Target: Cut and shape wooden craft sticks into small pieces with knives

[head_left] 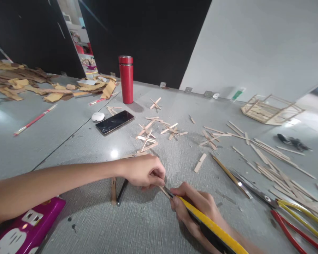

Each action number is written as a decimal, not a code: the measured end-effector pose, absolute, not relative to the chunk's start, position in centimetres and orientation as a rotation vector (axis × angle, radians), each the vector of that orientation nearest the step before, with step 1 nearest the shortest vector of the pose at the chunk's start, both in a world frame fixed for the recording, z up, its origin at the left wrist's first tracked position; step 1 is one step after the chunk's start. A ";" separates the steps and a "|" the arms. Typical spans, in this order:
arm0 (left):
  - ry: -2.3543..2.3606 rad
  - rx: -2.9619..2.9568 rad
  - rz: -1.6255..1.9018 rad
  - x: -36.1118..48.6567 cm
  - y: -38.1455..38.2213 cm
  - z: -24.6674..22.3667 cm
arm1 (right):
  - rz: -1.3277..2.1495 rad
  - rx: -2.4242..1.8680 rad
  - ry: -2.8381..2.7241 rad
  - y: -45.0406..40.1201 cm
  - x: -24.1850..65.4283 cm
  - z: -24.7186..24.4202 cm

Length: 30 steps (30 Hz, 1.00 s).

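Close to the grey tabletop, my left hand (144,171) is closed, pinching a thin wooden stick (163,191). My right hand (194,204) is wrapped round a yellow and black utility knife (214,225). The knife's blade end lies at the stick, just beside my left fingertips; whether it cuts into the wood I cannot tell. Beyond my hands are several small crossed stick pieces (147,138), and one short notched stick (200,163) lies by itself. Partly hidden under my left forearm, a brown wooden piece (113,190) lies next to a dark rod (122,192).
Scissors (267,198), a pen-like tool (231,175) and many loose sticks (275,151) lie at right, below a stick framework (272,111). A red thermos (126,83), a phone (115,122) and a white earbud case (98,116) stand farther back. A purple case (42,218) lies front left.
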<state>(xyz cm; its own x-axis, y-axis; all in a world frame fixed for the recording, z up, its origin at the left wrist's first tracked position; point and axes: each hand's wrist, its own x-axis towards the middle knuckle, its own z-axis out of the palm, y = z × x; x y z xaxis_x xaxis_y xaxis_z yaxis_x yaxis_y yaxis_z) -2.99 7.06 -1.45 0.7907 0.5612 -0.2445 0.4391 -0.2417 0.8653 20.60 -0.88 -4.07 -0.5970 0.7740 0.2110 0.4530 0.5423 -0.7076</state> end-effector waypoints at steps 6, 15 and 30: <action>0.764 1.874 0.141 -2.9 7.0 -1.2 | 0.809 -0.947 -2.324 -0.8 20.4 -4.1; 0.771 1.820 0.140 -2.9 6.9 -1.3 | 0.808 -0.965 -2.307 -1.1 20.3 -4.7; 0.735 1.762 0.128 -2.9 7.2 -1.8 | 0.857 -1.061 -2.135 -1.1 20.5 -4.4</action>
